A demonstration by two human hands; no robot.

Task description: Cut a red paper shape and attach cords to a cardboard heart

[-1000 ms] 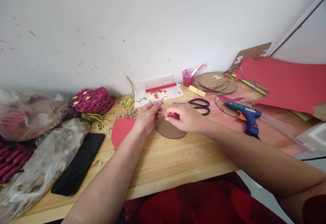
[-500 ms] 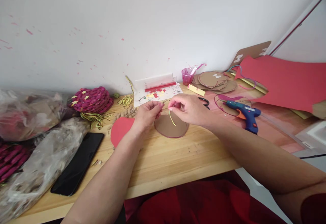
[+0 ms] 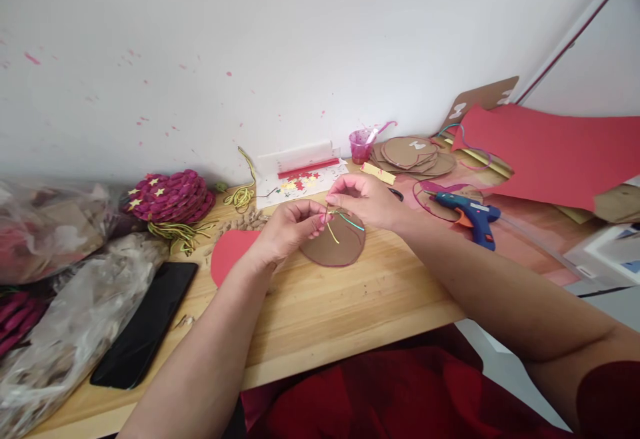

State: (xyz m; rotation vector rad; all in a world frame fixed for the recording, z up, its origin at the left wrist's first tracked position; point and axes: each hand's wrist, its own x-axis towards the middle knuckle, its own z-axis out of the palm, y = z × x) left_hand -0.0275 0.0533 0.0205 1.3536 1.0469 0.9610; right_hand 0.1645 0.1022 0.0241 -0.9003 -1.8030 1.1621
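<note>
**Wooden tabletop, two hands pinching thin coloured strings**

Head camera, looking down. The left hand (image 3: 293, 226) and right hand (image 3: 367, 199) meet over the middle of the tabletop (image 3: 350, 306). Both are pinched shut, thumb against fingertips, on a few coloured strings (image 3: 332, 232). Yellow, teal and pink ends hang loose between the two hands. The strings hang just above a brown cardboard disc (image 3: 333, 249) that lies flat on the wood. A red paper shape (image 3: 227, 262) lies just left of the disc, partly under the left wrist.

To the right, well apart from the hands, lie a blue glue gun (image 3: 467, 216) and a big red sheet (image 3: 550, 152). A stack of cardboard discs (image 3: 413, 156) and a pink cup (image 3: 360, 146) stand near the wall. On the left lie a black phone (image 3: 145, 322), clear plastic bags (image 3: 75, 332) and a purple woven piece (image 3: 167, 196) with yellow stars.
</note>
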